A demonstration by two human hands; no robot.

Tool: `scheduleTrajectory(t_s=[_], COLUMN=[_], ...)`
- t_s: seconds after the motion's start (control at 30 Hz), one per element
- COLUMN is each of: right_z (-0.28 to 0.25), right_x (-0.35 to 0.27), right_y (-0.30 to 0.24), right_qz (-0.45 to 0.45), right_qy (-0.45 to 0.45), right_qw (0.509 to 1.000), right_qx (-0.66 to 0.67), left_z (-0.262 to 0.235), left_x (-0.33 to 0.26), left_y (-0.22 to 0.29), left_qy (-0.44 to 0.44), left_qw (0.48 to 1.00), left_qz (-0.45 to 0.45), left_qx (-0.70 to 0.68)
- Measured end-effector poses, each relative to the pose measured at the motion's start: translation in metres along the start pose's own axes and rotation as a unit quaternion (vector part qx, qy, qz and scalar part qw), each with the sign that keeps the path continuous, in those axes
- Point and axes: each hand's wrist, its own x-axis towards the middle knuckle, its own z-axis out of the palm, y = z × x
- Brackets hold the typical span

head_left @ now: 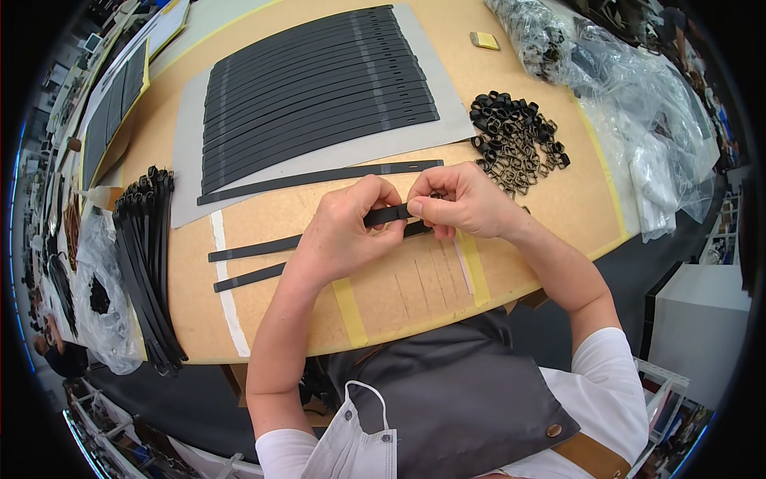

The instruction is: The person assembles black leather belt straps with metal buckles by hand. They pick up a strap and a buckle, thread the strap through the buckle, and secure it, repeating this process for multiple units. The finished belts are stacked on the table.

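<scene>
My left hand (pixel 345 231) and my right hand (pixel 463 201) meet over the wooden table (pixel 271 207) and together pinch one black strap (pixel 255 247) near its end. The strap runs off to the left from my fingers. A second, shorter black strap (pixel 249 278) lies just below it on the table. Another long black strap (pixel 319 176) lies flat just beyond my hands. A pile of small black buckle loops (pixel 515 140) sits to the right of my right hand.
Many black straps lie side by side on a grey sheet (pixel 319 88) at the back. A bundle of finished straps (pixel 148 263) rests at the left edge. Clear plastic bags (pixel 630 96) of parts cover the right side. Tape marks (pixel 349 311) lie near the front edge.
</scene>
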Motion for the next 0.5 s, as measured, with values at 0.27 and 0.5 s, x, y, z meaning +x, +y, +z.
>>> scheduleTrajectory(t_s=[0.27, 0.5], right_z=[0.0001, 0.0007], right_x=[0.0009, 0.0], right_y=[0.0022, 0.0006], right_qz=[0.003, 0.006], right_qy=[-0.002, 0.006], right_qw=[1.0, 1.0], right_qx=[-0.002, -0.006], left_z=[0.0012, 0.0007], left_x=[0.0002, -0.0001], left_y=[-0.0016, -0.0013], left_qy=[-0.004, -0.008], left_qw=[1.0, 1.0], left_qz=[-0.006, -0.009], left_qx=[-0.001, 0.013])
